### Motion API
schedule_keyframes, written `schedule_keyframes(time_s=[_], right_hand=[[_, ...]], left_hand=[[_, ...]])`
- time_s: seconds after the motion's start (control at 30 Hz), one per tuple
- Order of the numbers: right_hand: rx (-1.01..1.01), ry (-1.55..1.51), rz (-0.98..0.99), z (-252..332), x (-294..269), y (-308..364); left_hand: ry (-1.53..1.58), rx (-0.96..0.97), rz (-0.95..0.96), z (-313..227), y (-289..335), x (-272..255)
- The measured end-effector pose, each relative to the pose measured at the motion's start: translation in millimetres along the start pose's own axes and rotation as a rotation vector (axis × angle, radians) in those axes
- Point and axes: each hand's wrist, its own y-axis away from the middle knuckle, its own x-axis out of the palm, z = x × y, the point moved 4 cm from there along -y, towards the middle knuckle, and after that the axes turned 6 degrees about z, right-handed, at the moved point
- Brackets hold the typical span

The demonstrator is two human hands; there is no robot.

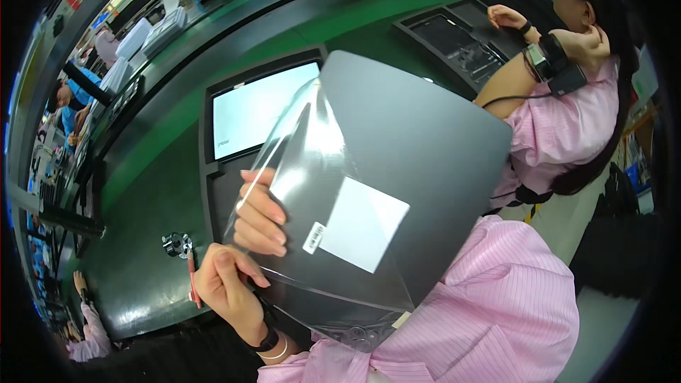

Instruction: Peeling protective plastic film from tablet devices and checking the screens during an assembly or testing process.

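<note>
A large grey tablet (433,149), its back toward me and round camera rings at its lower corner, is held up at a tilt before my body. Clear film (312,142) with a white label (365,223) and a smaller sticker covers part of the back and stands away from it along the left side. At the lower left, my left hand (230,284) is closed, thumb and fingers pinching the film's edge. Just above, the curled fingers of my right hand (259,220) wrap the tablet's left edge, partly seen through the film; the right forearm is hidden behind the tablet.
A dark tray (209,128) with a lit screen (262,110) lies behind the tablet. Left of it are a small black-and-silver object (177,244) and a red pen-like tool (192,276). A co-worker (560,113) sits close on the right, beside another dark tray (454,42).
</note>
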Motion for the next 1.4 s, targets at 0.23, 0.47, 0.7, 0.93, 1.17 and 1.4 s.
schedule_keyframes(time_s=[0.23, 0.47, 0.7, 0.93, 1.17, 1.4], right_hand=[[-0.024, -0.031, 0.033, -16.2, 0.9, 0.9], [-0.003, -0.081, 0.129, -37.6, 2.9, -16.2], [0.485, -0.141, 0.285, -70.7, 12.5, -53.6], [0.708, 0.780, -0.358, -58.0, 67.4, -38.0], [0.612, 0.821, -0.269, -55.8, 76.3, -48.1], [0.773, 0.665, -0.124, -69.3, 84.1, -43.5]], left_hand=[[0.036, -0.024, 0.011, -0.1, -9.8, 7.4], [0.032, -0.018, -0.015, -7.7, -14.0, 4.8], [0.365, 0.258, -0.162, -51.0, -28.1, -47.5], [0.320, 0.261, -0.339, -72.3, -37.9, -68.7], [0.441, 0.363, -0.361, -75.7, -25.1, -85.8], [0.357, 0.339, -0.230, -80.5, -32.1, -78.4]])
